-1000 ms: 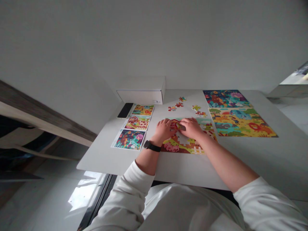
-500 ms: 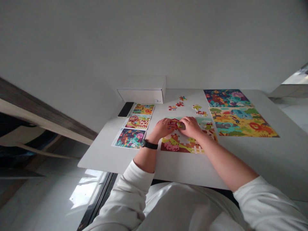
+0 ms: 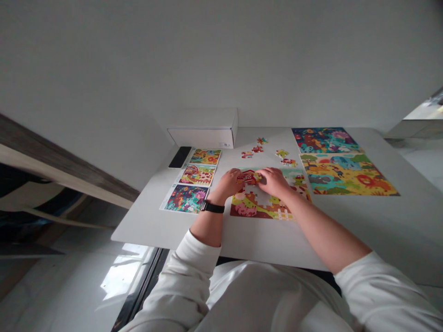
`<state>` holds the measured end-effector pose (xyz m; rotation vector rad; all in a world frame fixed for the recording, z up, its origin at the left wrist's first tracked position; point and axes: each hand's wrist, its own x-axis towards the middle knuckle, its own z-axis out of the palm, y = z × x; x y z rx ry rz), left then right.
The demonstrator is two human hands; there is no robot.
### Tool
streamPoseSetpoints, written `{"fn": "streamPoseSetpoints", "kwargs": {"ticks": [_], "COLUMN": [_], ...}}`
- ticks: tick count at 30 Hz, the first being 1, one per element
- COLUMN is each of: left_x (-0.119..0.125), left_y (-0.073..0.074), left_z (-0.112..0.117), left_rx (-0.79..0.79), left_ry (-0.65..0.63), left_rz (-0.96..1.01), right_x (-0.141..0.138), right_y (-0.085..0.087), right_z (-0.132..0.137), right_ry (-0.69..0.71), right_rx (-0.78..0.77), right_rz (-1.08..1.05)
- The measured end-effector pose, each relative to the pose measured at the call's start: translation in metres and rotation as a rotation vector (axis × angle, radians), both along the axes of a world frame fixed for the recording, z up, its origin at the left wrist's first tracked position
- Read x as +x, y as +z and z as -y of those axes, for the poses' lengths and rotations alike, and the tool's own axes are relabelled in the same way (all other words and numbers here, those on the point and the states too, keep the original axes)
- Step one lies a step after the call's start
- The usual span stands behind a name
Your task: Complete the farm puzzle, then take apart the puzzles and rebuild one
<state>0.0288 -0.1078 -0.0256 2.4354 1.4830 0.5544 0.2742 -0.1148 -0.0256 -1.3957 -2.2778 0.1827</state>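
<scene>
A partly assembled farm jigsaw puzzle [image 3: 246,210] lies flat on the table, with a gap of bare table in its middle. My left hand [image 3: 229,182], a black watch on its wrist, rests at the puzzle's upper left beside the red barn [image 3: 248,176]. Its fingers are curled, and what lies under them is hidden. From the right, my right hand [image 3: 272,180] pinches a small yellowish puzzle piece [image 3: 257,177] at the barn's right side, just above the gap. Several loose puzzle pieces [image 3: 257,149] are scattered behind the puzzle.
On the left lies a reference sheet [image 3: 187,198] with three pictures, a black phone [image 3: 180,157] near its top. A white box [image 3: 202,137] stands at the back against the wall. Two finished-looking puzzle pictures [image 3: 349,177] cover part of the right side of the white table [image 3: 346,226].
My left hand has drawn slightly left, its thumb away from the middle, so more of the barn and the gap shows. My right hand stays almost in place.
</scene>
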Motion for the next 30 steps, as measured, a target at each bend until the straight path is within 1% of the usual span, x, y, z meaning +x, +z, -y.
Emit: {"fn": "streamPoseSetpoints", "kwargs": {"ticks": [2,6,9,11,13,16,19,21,26,30], "left_x": [0.001,0.004,0.008,0.013,0.02,0.029,0.035,0.038,0.043,0.045], "left_y": [0.001,0.003,0.006,0.008,0.009,0.01,0.009,0.009,0.009,0.008], "left_z": [0.001,0.003,0.006,0.009,0.012,0.018,0.023,0.025,0.028,0.03], "left_rx": [0.0,0.023,0.052,0.062,0.058,0.051,0.058,0.062,0.019,0.013], "left_ry": [0.01,0.039,0.051,0.039,0.007,-0.063,-0.15,-0.201,-0.284,-0.305], "left_rz": [-0.001,0.008,0.011,0.01,0.01,0.026,0.058,0.066,0.062,0.069], "right_x": [0.01,0.04,0.055,0.057,0.053,0.045,0.04,0.039,0.042,0.043], "right_y": [0.009,0.031,0.038,0.036,0.029,0.018,0.012,0.011,0.008,0.008], "right_z": [-0.004,-0.01,-0.009,-0.004,0.001,0.005,0.006,0.005,0.006,0.006], "right_ry": [-0.028,-0.116,-0.159,-0.152,-0.131,-0.106,-0.09,-0.085,-0.123,-0.134], "right_rx": [-0.003,-0.019,-0.039,-0.082,-0.151,-0.228,-0.201,-0.163,-0.106,-0.092], "right_rz": [-0.05,-0.161,-0.212,-0.225,-0.197,-0.067,0.068,0.117,0.157,0.174]}}
